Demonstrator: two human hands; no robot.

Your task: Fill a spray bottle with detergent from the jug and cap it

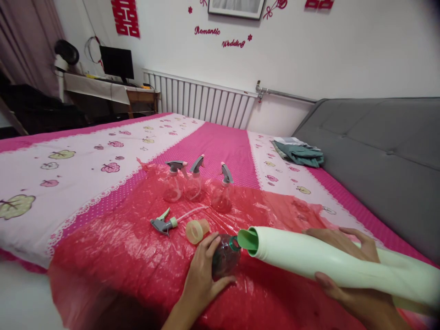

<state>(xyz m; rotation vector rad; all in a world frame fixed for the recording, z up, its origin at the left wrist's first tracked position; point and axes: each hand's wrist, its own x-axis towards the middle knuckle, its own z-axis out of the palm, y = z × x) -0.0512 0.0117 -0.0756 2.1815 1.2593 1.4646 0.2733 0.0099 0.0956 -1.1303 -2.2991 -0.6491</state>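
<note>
Head view, lower centre: left hand (202,270) wraps a clear round plastic bottle (225,256), steadying it on the red plastic sheet (137,256). Lower right: right hand (347,266) clamps a pale green tall jug (326,263), tilted, green spout (248,239) touching the bottle mouth. A detached grey trigger sprayer (163,223) lies left-centre, three capped spray bottles (195,183) mid-frame.

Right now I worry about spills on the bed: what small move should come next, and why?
Probably tip the white jug a little more in the right hand. Its green spout sits at the small bottle's open neck, the left hand steadies that bottle, and the pink plastic sheet lies underneath.
</note>
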